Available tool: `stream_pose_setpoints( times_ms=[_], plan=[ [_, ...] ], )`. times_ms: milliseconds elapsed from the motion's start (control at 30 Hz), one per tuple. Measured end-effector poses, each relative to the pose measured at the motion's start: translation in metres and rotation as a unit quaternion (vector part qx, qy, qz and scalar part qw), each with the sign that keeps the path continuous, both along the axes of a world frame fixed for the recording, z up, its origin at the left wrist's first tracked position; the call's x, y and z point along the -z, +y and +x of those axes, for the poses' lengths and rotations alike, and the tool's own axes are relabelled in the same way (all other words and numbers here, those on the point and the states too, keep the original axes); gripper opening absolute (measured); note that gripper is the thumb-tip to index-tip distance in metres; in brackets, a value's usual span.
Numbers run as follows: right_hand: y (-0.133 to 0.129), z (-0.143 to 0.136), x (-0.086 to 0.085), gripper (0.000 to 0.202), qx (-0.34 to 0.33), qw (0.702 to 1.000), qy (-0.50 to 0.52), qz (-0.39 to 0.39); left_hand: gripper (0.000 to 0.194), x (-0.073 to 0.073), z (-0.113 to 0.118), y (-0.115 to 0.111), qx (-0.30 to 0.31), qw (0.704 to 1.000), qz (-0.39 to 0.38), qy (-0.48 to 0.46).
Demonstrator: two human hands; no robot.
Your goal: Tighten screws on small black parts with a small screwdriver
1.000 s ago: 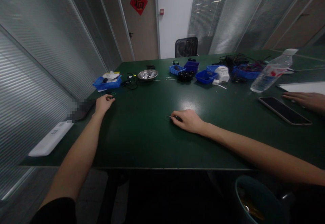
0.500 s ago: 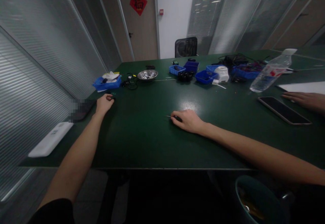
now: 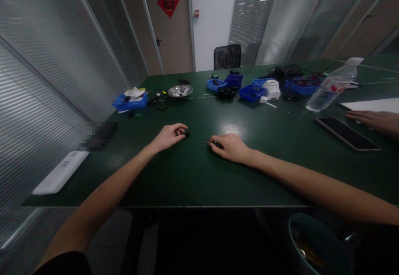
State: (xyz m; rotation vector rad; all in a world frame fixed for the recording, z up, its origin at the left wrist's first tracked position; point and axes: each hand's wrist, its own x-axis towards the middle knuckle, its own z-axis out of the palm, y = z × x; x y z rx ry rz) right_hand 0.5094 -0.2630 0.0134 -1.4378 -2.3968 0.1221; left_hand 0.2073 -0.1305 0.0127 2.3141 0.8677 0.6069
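Green table (image 3: 174, 183) underfoot of both hands, dull sheen at centre. Left hand (image 3: 170, 135) resting near the middle, fingers curled narrow, pinching a small black part (image 3: 186, 133) at its tips. Right hand (image 3: 230, 147) just at three o'clock from it, closed around a thin dark tool (image 3: 215, 144) whose tip pokes toward nine o'clock, the two hands near but apart. At twelve o'clock, far back: steel bowl (image 3: 180, 91) and blue trays (image 3: 249, 93). At two o'clock: tilted water bottle (image 3: 330, 85), black phone (image 3: 346, 133), another person's hand (image 3: 372, 121) flat beside it. At nine o'clock, white slab (image 3: 57, 177) on the edge.
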Motion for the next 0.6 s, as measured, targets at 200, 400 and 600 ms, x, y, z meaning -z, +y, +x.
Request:
stream_pose_setpoints(
  times_ms=[200, 400, 600],
  plan=[
    [-0.001, 0.0, 0.0, 0.028, -0.019, 1.0, 0.007, 0.006, 0.043, -0.003, 0.031, -0.04, 0.093, 0.994, -0.044, -0.021],
    [-0.001, 0.001, -0.001, 0.027, -0.063, 0.998, 0.007, 0.006, 0.046, -0.003, 0.035, -0.05, 0.13, 0.99, -0.047, -0.025],
    [-0.002, 0.0, -0.002, 0.031, -0.076, 0.997, 0.007, 0.005, 0.04, -0.004, 0.037, -0.056, 0.148, 0.988, -0.032, -0.024]
  ],
)
